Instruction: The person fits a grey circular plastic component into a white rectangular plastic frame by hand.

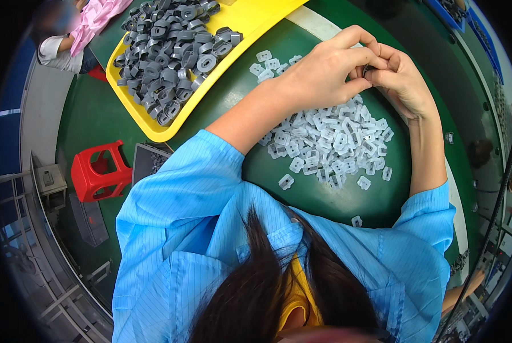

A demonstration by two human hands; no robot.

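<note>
My left hand (330,68) and my right hand (403,77) meet at the far side of the green tabletop, fingertips pinched together. Between them a small dark grey plastic part (367,69) shows, mostly covered by the fingers. Whether a second piece is in there I cannot tell. Below my hands lies a loose heap of small translucent white plastic pieces (336,143), each with slots in it. A few more white pieces (265,67) lie beyond my left forearm. To the left, a yellow tray (163,132) holds a pile of dark grey oval plastic parts (167,57).
A red plastic stool (102,170) stands at the left, beside a grey bin (147,163) with small parts. At the upper left another person (58,48) sits near pink cloth (98,23). Blue trays (447,12) line the far right. A dark cable (504,200) runs down the right side.
</note>
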